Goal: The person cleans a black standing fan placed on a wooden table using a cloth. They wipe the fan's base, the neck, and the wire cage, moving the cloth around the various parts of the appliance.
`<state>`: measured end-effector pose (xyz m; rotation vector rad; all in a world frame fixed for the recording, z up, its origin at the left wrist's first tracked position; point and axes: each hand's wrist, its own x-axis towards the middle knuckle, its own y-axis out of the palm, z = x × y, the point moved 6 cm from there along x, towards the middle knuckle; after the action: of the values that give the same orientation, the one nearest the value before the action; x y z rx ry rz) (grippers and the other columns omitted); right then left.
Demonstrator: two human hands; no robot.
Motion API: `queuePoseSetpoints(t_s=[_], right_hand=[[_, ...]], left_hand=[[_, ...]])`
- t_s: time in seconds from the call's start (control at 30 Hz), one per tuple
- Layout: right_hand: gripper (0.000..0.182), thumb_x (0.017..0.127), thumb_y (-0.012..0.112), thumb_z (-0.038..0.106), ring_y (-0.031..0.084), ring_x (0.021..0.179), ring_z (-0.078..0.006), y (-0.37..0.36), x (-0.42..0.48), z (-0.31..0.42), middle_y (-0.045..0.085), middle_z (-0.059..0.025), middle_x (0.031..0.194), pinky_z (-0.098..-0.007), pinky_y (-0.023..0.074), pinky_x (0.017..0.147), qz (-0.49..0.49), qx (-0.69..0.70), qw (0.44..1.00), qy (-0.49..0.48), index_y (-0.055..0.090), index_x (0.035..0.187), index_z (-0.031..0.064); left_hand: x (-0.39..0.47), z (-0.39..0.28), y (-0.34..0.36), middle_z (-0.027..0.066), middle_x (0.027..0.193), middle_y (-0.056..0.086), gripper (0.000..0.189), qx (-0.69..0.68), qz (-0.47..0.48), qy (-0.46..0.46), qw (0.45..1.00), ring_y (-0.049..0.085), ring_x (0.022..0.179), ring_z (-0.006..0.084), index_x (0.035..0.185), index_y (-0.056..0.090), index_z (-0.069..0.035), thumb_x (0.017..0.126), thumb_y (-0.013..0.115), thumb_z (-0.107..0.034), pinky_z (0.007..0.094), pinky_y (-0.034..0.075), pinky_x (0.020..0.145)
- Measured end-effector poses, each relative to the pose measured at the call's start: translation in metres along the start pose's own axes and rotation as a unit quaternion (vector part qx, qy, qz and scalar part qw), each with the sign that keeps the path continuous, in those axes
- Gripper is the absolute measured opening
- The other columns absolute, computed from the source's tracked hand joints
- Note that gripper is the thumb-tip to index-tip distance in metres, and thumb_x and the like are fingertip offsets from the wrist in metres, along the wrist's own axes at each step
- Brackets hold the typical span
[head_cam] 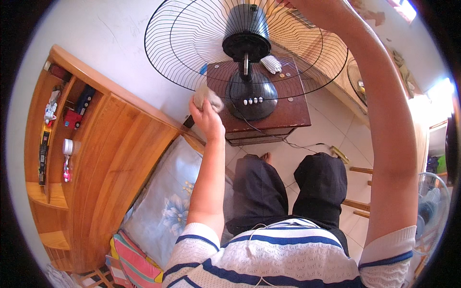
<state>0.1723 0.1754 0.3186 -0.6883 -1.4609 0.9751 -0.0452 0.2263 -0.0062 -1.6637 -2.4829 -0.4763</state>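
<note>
In my left hand (207, 117) is a bunched beige cloth (212, 99), close to the near rim of a black wire fan grille (187, 54). The grille flares around the black motor housing (246, 28) of a table fan, and a bare metal shaft (246, 64) points out towards me. Below it the round black base (254, 99), with several white buttons, stands on a small dark-brown table (291, 117). My right hand (304, 9) reaches over the far right side of the grille. The top edge cuts off its fingers, so their grip is hidden.
Several coins (282, 75) and a white bundle (272, 64) lie on the table. A cord (266, 134) runs over its front to a power strip (339, 154) on the tiles. At left are a wooden headboard shelf (119, 144) and a floral pillow (169, 205); another fan (428, 208) stands right.
</note>
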Motion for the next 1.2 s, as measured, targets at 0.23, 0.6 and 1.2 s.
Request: queuePoseSetpoints(t_s=[0.23, 0.6, 1.2], right_hand=[[0.034, 0.094, 0.042, 0.031, 0.060, 0.072, -0.0199, 0.008, 0.000, 0.013, 0.064, -0.0078, 0.079, -0.0337, 0.0498, 0.075, 0.015, 0.016, 0.999, -0.042, 0.066, 0.089, 0.0072], [0.020, 0.086, 0.047, 0.019, 0.060, 0.077, -0.0302, 0.024, 0.008, -0.017, 0.063, -0.0145, 0.084, -0.0366, 0.0489, 0.072, -0.081, -0.039, 0.988, -0.126, 0.063, 0.084, 0.0065], [0.010, 0.067, 0.062, 0.011, 0.058, 0.061, -0.0320, 0.030, 0.010, -0.021, 0.061, -0.0145, 0.066, -0.0386, 0.0477, 0.057, -0.077, -0.088, 0.988, -0.096, 0.062, 0.064, 0.0012]], left_hand=[[-0.003, 0.002, 0.058, 0.0193, 0.109, 0.049, 0.030, 0.252, 0.050, 0.294, 0.921, 0.044, 0.104, 0.0371, 0.108, 0.050, 0.000, 0.079, 0.056, -0.002, 0.0460, 0.033, 0.093], [-0.048, 0.023, 0.061, 0.0167, 0.103, 0.054, 0.020, 0.164, 0.087, 0.166, 0.969, 0.052, 0.097, 0.0313, 0.103, 0.055, 0.001, 0.087, 0.054, -0.011, 0.0393, 0.039, 0.089], [-0.078, 0.026, 0.119, 0.0108, 0.089, 0.058, 0.022, 0.313, 0.361, 0.253, 0.841, 0.054, 0.088, 0.0325, 0.094, 0.062, -0.005, 0.073, 0.058, 0.000, 0.0402, 0.043, 0.083]])
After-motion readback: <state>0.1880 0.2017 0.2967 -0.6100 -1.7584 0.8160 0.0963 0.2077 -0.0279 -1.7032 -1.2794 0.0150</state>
